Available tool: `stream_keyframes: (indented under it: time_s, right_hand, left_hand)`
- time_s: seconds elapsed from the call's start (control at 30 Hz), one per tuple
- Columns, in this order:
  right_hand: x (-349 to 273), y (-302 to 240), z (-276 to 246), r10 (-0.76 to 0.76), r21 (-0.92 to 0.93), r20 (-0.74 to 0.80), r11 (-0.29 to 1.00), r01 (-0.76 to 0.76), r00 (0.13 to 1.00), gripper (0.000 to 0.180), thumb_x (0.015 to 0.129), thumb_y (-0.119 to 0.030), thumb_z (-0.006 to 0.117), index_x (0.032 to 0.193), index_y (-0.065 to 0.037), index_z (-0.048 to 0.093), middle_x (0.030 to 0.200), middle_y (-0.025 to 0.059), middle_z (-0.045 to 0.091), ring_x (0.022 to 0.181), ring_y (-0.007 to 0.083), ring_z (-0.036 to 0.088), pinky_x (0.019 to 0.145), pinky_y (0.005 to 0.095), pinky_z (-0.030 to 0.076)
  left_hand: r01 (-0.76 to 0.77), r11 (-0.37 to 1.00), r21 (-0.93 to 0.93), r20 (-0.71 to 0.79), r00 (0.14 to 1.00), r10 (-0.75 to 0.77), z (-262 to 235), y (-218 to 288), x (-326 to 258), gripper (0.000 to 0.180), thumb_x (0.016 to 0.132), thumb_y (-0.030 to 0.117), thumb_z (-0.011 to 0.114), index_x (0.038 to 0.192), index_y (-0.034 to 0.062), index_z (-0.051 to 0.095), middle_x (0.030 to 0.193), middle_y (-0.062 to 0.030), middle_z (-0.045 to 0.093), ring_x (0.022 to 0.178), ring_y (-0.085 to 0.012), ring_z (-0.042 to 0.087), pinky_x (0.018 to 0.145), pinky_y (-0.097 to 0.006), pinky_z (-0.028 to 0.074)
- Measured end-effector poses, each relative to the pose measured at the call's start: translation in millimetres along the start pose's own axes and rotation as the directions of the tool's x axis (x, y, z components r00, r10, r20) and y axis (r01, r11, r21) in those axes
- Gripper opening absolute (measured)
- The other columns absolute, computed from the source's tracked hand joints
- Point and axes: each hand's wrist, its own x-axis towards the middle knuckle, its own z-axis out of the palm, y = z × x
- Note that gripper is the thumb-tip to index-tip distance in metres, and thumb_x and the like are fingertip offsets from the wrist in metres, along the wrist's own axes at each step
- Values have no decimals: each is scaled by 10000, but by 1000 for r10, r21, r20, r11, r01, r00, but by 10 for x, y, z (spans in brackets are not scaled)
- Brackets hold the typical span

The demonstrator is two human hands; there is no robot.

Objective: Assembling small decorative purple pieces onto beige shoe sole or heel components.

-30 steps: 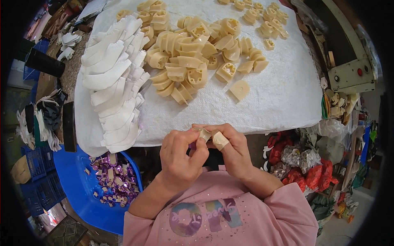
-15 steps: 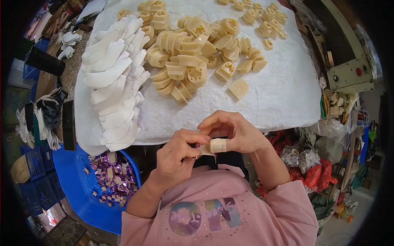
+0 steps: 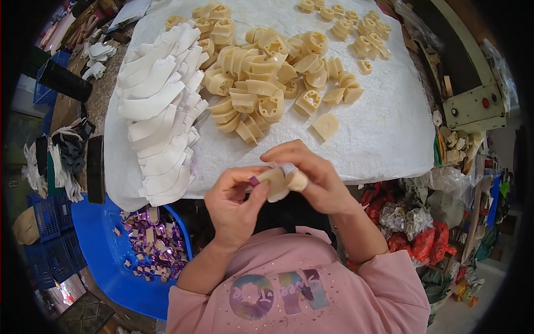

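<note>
Above my lap, at the table's front edge, my left hand (image 3: 231, 203) pinches a small cream piece (image 3: 276, 185) with a purple part at its left end. My right hand (image 3: 317, 178) arches over the same piece from the right. Its thumb, with a cream wrap (image 3: 297, 181) on the tip, meets the piece's right edge, and the index finger stretches above it. Other right fingers are partly hidden. Ahead lie a heap of beige moulded pieces (image 3: 258, 87), like shoe heels, and one lone beige piece (image 3: 325, 126).
Overlapping white strips (image 3: 158, 119) cover the left of the white-sheeted table (image 3: 384, 122). A blue tub (image 3: 103, 245) below left holds purple and cream pieces (image 3: 156, 239). At right are red plastic bags (image 3: 434, 239) and a machine box (image 3: 475, 106) with a red button.
Both hands have risen slightly toward the table and drawn a little apart. The piece has turned, showing a broader cream face, and my right index finger has lifted and stretched out.
</note>
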Motion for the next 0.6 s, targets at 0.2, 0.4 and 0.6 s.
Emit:
stream_keyframes:
  time_s: [0.2,0.4,0.6]
  right_hand:
    - [-44,-46,110,-161,-411,-50,903,127,986,136,873,-134,572,974,-46,549,930,84,499,946,232,453,835,335,387]
    - [-9,-31,47,-97,-238,-78,968,76,992,125,777,-66,619,863,-55,530,937,74,532,910,266,457,830,345,371]
    - [-32,-56,28,-323,-542,8,794,275,947,148,767,-97,634,882,-58,550,910,58,541,912,259,461,800,360,367]
  left_hand:
    - [-5,999,-50,61,998,8,23,-75,-24,94,823,-27,643,882,-45,572,1000,-172,615,904,-158,603,780,-260,500]
    - [53,998,-20,58,997,-52,50,4,22,112,840,18,646,897,-40,569,1013,-173,611,884,-144,594,752,-257,504]
    - [-293,823,487,159,956,247,-7,-22,39,130,840,109,663,856,-5,603,1043,-163,577,859,-168,589,716,-274,482]
